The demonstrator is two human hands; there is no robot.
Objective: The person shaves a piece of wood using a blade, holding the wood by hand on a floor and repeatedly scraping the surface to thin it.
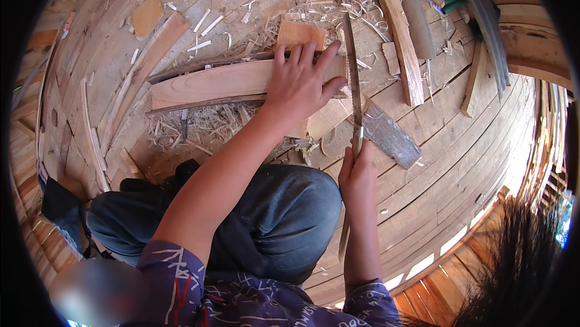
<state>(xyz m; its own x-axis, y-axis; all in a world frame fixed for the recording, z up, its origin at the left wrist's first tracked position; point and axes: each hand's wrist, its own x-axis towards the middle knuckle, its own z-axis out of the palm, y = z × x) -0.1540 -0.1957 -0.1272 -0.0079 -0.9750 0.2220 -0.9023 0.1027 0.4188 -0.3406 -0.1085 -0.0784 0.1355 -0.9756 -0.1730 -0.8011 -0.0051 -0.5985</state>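
Note:
A long pale board (pixel 211 82) with bark along its edges lies crosswise in front of me. My left hand (pixel 302 79) rests flat on its right part, fingers spread. In my right hand (pixel 359 167) is the handle of a handsaw (pixel 353 61), fingers wrapped round it. The long narrow blade points away from me, against or close beside the board's right end; exact contact cannot be made out. Past my left fingertips is an orange-brown wood block (pixel 299 32). Under the board's right part shows another pale wood piece (pixel 329 120), with a grey bark-faced slab (pixel 389 134) to its right.
Wood shavings (pixel 211 123) cover the plank floor (pixel 423 194) around the board. Loose strips (pixel 145 67) lie at the left. Long timbers (pixel 402 43) and a dark curved beam (pixel 483 19) lie at the far right. My bent knee (pixel 296 200) is close below the board.

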